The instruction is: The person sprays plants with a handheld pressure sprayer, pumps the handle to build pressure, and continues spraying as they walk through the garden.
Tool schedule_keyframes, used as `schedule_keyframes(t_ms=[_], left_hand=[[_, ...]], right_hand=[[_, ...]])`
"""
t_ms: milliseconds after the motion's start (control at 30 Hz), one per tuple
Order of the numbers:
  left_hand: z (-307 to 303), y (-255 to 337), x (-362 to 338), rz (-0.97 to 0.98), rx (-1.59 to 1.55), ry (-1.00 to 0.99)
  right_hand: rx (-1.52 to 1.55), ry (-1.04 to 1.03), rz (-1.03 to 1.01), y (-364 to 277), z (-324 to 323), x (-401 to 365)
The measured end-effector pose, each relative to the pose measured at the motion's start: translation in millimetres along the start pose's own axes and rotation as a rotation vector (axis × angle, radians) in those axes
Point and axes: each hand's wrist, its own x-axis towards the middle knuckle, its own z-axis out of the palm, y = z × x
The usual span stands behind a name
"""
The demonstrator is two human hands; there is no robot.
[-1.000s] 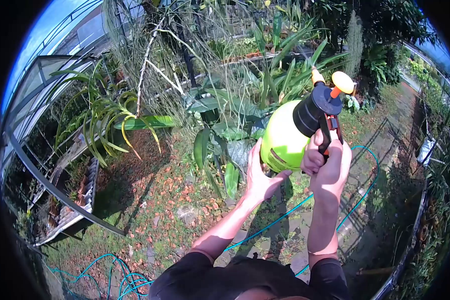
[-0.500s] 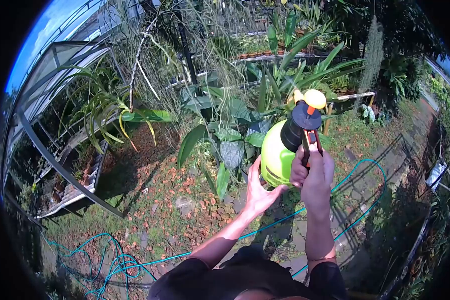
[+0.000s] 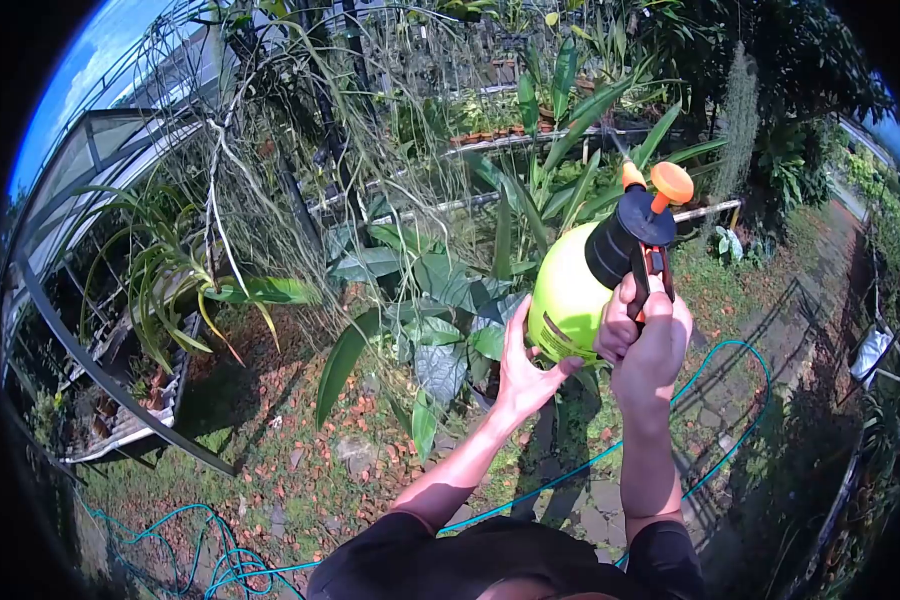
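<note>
A yellow-green sprayer bottle point(image 3: 568, 290) with a black collar, an orange pump knob point(image 3: 672, 183) and an orange nozzle point(image 3: 632, 175) is held up in front of me, tilted away. My right hand point(image 3: 647, 335) is wrapped round the black and red handle at its neck, the thumb on top. My left hand point(image 3: 530, 375) supports the bottle's base from the left and below, with thumb and fingers spread round it. A fine mist shows at the nozzle, which points towards long green leaves point(image 3: 575, 130) and hanging thin grey-green strands point(image 3: 370, 150).
A broad-leaved plant point(image 3: 440, 370) grows just left of the bottle. A teal hose point(image 3: 570, 473) runs over the leaf-strewn ground, coiled at lower left. A curved metal frame point(image 3: 100, 350) stands at left, and a horizontal pole point(image 3: 708, 210) lies behind the sprayer.
The sprayer and both hands have moved a little to the right in view. Mist now shows at the nozzle. The surrounding plants appear shifted left and the hose lower.
</note>
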Motion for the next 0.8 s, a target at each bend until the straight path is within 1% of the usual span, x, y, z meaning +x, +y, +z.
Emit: schedule_keyframes(t_ms=[100, 200, 267, 367, 500, 633, 733, 800], left_hand=[[1, 4, 24, 0.058, 0.042, 0.016], [1, 12, 45, 0.111, 0.041, 0.032], [3, 9, 57, 0.166, 0.046, 0.034], [9, 0, 63, 0.144, 0.026, 0.037], [25, -21, 56, 0.058, 0.013, 0.062], [48, -29, 49, -0.014, 0.033, 0.099], [67, -29, 57, -0.002, 0.070, 0.113], [83, -22, 72, 0.023, 0.080, 0.125]], right_hand=[[0.106, 0.021, -0.029, 3, -6, 15], [0.255, -0.012, -0.031, 3, -14, 29], [0.242, -0.026, -0.042, 5, -18, 37], [0.215, -0.105, -0.076, 14, -26, 47], [0.205, -0.175, 0.032, 23, -39, 59], [0.139, -0.259, 0.091, 26, -60, 69], [0.108, -0.195, 0.071, 25, -73, 84], [0.182, -0.196, 0.025, 22, -93, 94]])
